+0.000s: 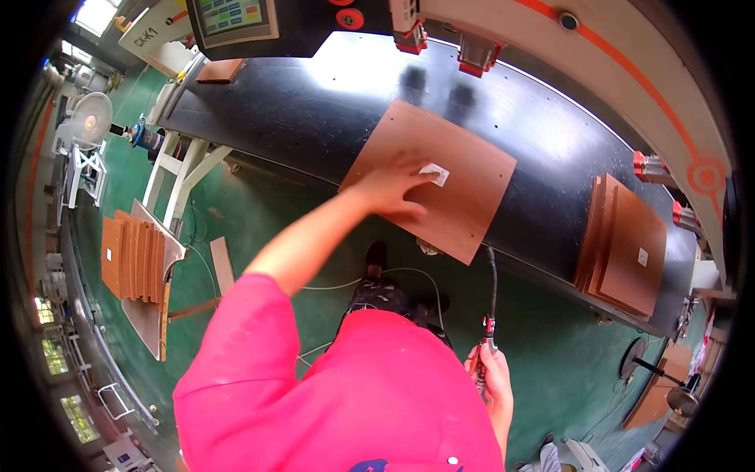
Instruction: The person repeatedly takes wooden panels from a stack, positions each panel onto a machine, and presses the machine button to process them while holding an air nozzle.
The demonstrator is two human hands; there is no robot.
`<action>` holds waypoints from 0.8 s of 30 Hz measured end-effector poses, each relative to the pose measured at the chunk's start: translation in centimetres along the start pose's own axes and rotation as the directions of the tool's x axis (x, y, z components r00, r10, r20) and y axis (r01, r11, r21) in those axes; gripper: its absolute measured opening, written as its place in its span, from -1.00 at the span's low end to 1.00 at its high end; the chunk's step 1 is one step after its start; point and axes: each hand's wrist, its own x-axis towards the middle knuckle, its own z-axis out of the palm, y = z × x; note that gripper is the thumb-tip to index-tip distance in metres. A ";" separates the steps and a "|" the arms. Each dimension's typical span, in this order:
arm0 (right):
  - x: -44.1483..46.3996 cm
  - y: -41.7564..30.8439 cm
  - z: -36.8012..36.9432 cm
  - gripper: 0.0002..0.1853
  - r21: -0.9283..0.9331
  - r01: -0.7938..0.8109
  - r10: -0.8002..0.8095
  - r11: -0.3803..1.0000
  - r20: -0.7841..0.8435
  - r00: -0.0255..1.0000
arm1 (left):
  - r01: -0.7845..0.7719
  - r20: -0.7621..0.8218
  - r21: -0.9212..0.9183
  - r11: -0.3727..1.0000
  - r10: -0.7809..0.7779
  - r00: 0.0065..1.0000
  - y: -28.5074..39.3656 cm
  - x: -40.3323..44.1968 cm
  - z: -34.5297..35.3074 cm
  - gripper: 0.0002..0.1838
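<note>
A brown wood-look panel (472, 173) lies on the black machine table (283, 102), its near corner jutting past the edge. My left hand (393, 186) is spread over the panel, fingers apart, with a fingertip by the white label (436, 175). Whether the palm presses on the surface I cannot tell. Low at my right side, my right hand (495, 374) is closed round an air blow gun (488, 334). Its long dark nozzle points up toward the table edge, close to the panel's near right corner.
Stacked panels (633, 248) sit at the table's right end. More panels (134, 256) stand on a support at left. A small board (220, 71) lies at the table's far left. Overhead are a control screen (230, 17) and red-tipped clamps (478, 57). A hose (409, 270) crosses the floor.
</note>
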 end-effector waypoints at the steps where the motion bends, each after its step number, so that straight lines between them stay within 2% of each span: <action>1: 0.5 -0.4 0.5 -0.55 -0.014 -0.015 0.015 1.000 0.011 1.000 | -0.066 0.167 0.202 0.977 0.032 0.985 -2.9 0.1 -0.5 -0.06; 4: 2.0 -1.7 2.3 -0.56 -0.050 -0.040 0.041 0.998 0.018 0.999 | -0.068 0.126 0.211 0.975 0.042 0.991 -6.0 0.2 0.4 -0.01; 6: 2.8 -2.6 3.7 -0.57 -0.036 -0.047 0.047 0.998 0.015 0.999 | 0.244 -0.041 0.242 0.939 -0.242 0.969 -6.6 1.4 1.8 -0.01; 7: 3.3 -2.9 4.4 -0.57 -0.023 -0.042 0.043 0.999 0.018 0.999 | 0.413 -0.138 0.242 0.878 -0.390 0.910 -6.4 2.6 2.4 -0.02; 9: 4.4 -3.3 5.4 -0.56 -0.010 -0.046 0.046 0.999 0.046 0.998 | 0.699 -0.321 0.241 0.673 -0.625 0.712 -6.2 5.7 4.0 -0.05; 12: 5.8 -3.7 7.1 -0.56 -0.005 -0.070 0.070 0.998 0.011 0.997 | 0.809 -0.375 0.139 0.572 -0.725 0.577 -7.6 9.5 5.7 -0.08; 13: 6.2 -4.0 7.5 -0.57 0.009 -0.075 0.075 0.997 0.008 0.997 | 0.673 -0.373 0.061 0.737 -0.609 0.700 -8.9 8.9 5.3 -0.06; 16: 7.6 -4.8 8.4 -0.55 -0.038 -0.108 0.109 0.993 0.012 0.994 | 0.455 -0.272 0.209 0.866 -0.395 0.877 -10.6 8.0 3.0 -0.12; 17: 8.2 -4.9 8.8 -0.56 -0.049 -0.105 0.106 0.993 0.021 0.994 | 0.470 -0.272 0.225 0.854 -0.408 0.871 -10.5 8.6 2.9 -0.12; 20: 9.3 -6.7 10.5 -0.62 -0.042 -0.082 0.083 0.996 0.025 0.996 | 0.386 -0.251 0.235 0.892 -0.328 0.911 -12.1 10.0 2.8 -0.11; 24: 10.5 -8.4 11.8 -0.62 -0.061 -0.068 0.069 0.996 0.018 0.997 | 0.284 -0.144 0.200 0.938 -0.258 0.955 -14.1 12.6 1.8 -0.10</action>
